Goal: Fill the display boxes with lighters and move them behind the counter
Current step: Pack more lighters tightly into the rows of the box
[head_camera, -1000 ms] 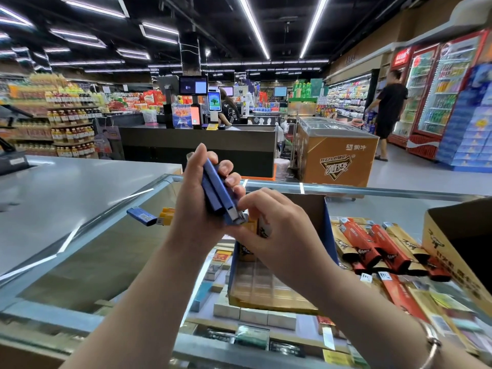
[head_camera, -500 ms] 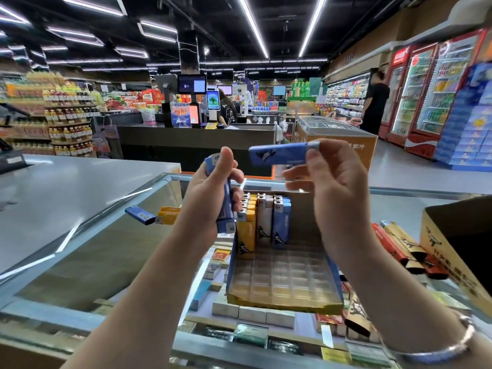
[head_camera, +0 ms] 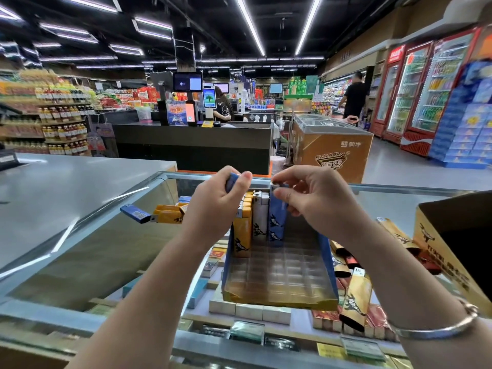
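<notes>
- On the far left, a grey desk point(head_camera: 66, 187) meets the glass desk point(head_camera: 87, 251) that carries the task's things; packs sit on shelves under the glass.
- A loose blue lighter point(head_camera: 135, 213) lies flat on the glass left of the hands, its metal end touching a small heap of yellow lighters point(head_camera: 170, 213) printed with a dark animal figure.
- The left hand point(head_camera: 213, 206) hovers over the left far corner of the display box, its fingers curled round a bundle of blue lighters point(head_camera: 232, 179); only their upper ends show between thumb and fingers.
- The display box point(head_camera: 277, 278) stands on the glass in the middle: blue side walls, a torn yellow near edge, and a clear gridded tray, bare in its near rows.
- Along the box's far rows lighters stand upright: a yellow row point(head_camera: 243, 227) on the left, a white lighter point(head_camera: 260, 217) beside it, then a blue one.
- The right hand point(head_camera: 316, 201) pinches the silver top of that upright blue lighter point(head_camera: 277, 222) between thumb and forefinger, right beside the white one; I cannot tell whether its base is seated in the tray. A silver bangle point(head_camera: 439, 327) rings the wrist.
- Right of the box, more lighters point(head_camera: 355, 299) in yellow and red lie scattered on the glass.
- At the far right stands an open cardboard carton point(head_camera: 442, 251), yellow with dark print.
</notes>
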A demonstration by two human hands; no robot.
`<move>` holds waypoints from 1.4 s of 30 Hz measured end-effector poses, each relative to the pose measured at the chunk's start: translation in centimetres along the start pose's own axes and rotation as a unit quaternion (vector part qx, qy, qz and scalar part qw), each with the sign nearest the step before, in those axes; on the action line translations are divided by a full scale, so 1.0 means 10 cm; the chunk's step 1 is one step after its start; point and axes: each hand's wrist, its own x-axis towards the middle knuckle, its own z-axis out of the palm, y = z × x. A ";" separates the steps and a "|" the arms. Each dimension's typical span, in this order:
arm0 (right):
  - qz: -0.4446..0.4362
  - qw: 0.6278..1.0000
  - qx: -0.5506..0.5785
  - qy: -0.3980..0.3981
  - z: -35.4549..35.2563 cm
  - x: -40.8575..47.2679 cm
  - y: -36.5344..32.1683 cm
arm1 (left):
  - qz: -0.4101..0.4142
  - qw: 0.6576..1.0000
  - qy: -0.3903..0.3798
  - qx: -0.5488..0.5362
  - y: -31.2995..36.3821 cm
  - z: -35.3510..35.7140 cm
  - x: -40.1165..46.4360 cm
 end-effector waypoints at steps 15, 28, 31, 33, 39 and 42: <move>-0.040 0.990 -0.132 -0.040 0.05 -0.01 -0.01 | 0.000 0.999 -0.007 0.033 -0.01 0.01 -0.01; -0.019 0.983 -0.167 -0.070 0.13 -0.05 -0.02 | -0.049 0.999 0.002 -0.014 0.06 0.01 0.00; -0.023 0.975 -0.212 -0.068 0.11 -0.04 -0.03 | -0.036 0.999 0.018 -0.003 0.07 0.00 0.00; -0.022 0.974 -0.213 -0.070 0.10 -0.04 -0.02 | -0.019 0.999 0.028 -0.009 0.08 -0.01 0.00; -0.031 0.994 -0.107 0.009 0.06 -0.03 -0.03 | 0.013 0.994 0.030 -0.105 0.21 -0.10 0.00; -0.023 0.997 0.030 0.064 0.01 -0.01 -0.11 | 0.026 0.973 0.023 -0.229 0.28 -0.14 -0.01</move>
